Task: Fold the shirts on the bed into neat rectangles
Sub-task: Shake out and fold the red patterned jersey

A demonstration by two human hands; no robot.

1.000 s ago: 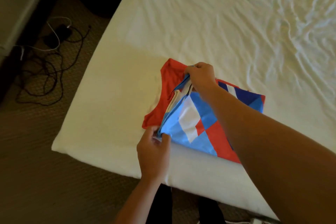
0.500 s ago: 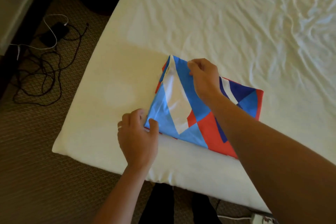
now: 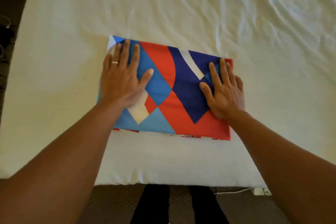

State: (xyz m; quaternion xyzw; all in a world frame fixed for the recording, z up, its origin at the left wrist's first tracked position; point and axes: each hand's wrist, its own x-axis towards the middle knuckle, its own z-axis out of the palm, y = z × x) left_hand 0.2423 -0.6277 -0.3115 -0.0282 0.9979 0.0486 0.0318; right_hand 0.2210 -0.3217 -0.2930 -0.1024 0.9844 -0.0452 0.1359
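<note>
Folded shirt [image 3: 174,94] near the bed's [image 3: 163,9] front edge, pressed under flat left hand [image 3: 121,80] and flat right hand [image 3: 225,92], grasping nothing; uneven lifting could likely spring folds loose.

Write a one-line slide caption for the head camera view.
Left hand and right hand press flat on a folded red, blue and white shirt on a white bed sheet.

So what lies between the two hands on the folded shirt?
In the head view, only the shirt's own cloth, red and dark blue, lies between the left hand and the right hand. Both rest flat on it, fingers straight.
</note>
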